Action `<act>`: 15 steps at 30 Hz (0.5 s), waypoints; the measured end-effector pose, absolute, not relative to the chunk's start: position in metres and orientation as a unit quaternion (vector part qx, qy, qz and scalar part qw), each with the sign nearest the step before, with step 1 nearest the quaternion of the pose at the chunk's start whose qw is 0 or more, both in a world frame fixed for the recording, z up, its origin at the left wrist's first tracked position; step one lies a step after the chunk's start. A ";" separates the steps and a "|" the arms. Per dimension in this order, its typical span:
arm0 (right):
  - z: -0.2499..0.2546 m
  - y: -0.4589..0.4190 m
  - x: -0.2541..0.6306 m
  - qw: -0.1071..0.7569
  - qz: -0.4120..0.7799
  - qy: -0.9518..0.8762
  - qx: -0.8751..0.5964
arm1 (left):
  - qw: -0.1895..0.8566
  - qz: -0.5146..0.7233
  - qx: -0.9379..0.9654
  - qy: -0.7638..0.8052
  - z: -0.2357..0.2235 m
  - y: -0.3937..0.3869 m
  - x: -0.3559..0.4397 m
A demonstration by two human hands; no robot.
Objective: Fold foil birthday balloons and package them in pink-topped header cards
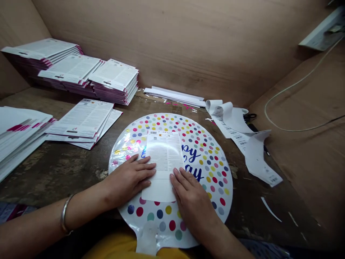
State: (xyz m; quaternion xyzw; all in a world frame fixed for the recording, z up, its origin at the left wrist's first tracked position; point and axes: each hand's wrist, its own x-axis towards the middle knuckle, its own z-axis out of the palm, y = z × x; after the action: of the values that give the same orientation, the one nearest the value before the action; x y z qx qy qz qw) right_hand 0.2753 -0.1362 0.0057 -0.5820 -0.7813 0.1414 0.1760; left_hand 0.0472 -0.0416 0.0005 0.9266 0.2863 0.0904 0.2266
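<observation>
A flat round foil balloon [207, 158], white with coloured dots and blue lettering, lies on the worn table in front of me. A white printed card [164, 158] rests on its middle. My left hand [129, 181] lies flat on the balloon, fingers stretched out, fingertips touching the card's left edge. My right hand [192, 201] lies flat too, fingers together, pressing the card's lower right corner. Neither hand holds anything. A metal bangle [64, 217] circles my left wrist.
Stacks of printed cards [113, 77] stand at the back left, with a smaller pile [83, 120] nearer and another stack [18, 135] at the far left. Strips of barcode labels [242, 136] and scissors [249, 117] lie to the right. Cardboard walls enclose the table; a cable [293, 86] runs along the right wall.
</observation>
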 end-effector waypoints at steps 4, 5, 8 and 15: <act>0.035 -0.117 0.262 0.223 0.149 -0.773 -0.575 | 0.220 0.089 0.926 0.294 0.004 -0.048 0.044; 0.039 -0.109 0.259 0.232 0.164 -0.771 -0.570 | 0.220 0.089 0.926 0.295 0.005 -0.048 0.044; 0.035 -0.091 0.253 0.214 0.228 -0.785 -0.535 | 0.230 0.089 0.922 0.299 0.006 -0.047 0.044; 0.013 -0.089 0.252 0.206 0.240 -0.791 -0.524 | 0.232 0.088 0.916 0.315 0.001 -0.046 0.042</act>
State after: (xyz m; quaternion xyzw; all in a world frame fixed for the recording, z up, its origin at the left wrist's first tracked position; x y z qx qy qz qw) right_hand 0.2520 -0.0888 0.0133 -0.5243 -0.7908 0.2398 0.2055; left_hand 0.0420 -0.0464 0.0013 0.9160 0.3153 0.0877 0.2321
